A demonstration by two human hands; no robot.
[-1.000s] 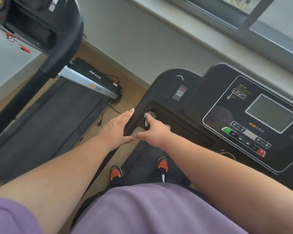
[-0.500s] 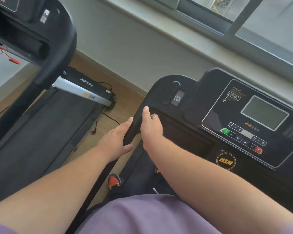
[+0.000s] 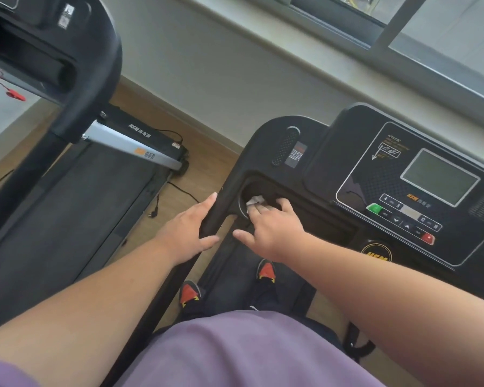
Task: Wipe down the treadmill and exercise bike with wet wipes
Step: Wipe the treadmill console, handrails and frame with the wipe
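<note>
I stand on a black treadmill whose console has a grey screen and coloured buttons. My left hand grips the console's left handlebar, thumb underneath and fingers along its outer side. My right hand reaches into the round recess just right of that handlebar. Its spread fingers press a crumpled white wet wipe against the recess rim. Only a small part of the wipe shows beyond the fingertips. No exercise bike is in view.
A second black treadmill stands at the left, a red safety clip hanging from its console. A power plug and cable lie on the wooden floor between the machines. My shoes are on the belt. Wall and window sill lie ahead.
My right hand moved off the top of the handlebar and rightward into the recess, and the wipe now shows under its fingers. My left hand kept its hold on the handlebar.
</note>
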